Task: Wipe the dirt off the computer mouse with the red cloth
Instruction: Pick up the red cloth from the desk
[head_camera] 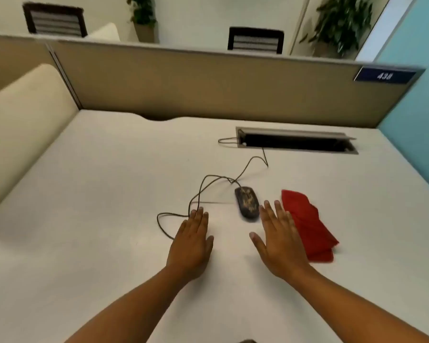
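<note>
desk (84, 243): white, tan partition along the far edge
cable (198, 191): black, loops across mid-desk from the mouse, runs to the slot near the far edge
left hand (192, 241): flat, palm down, fingers straight and close together, holds nothing; fingertips just beside a cable loop
mouse (247, 203): black, light dirt smears on top, lies mid-desk between the two hands' fingertips, closer to the right one
right hand (281, 240): flat, palm down, fingers straight, thumb spread out, holds nothing; its outer edge overlaps the cloth in view, contact unclear
cloth (307, 226): red, folded, lies just right of the mouse, apart from it
cable slot (297, 142): open, near the far edge, right of centre
number plate (384, 76): blue, on the partition's right end
</note>
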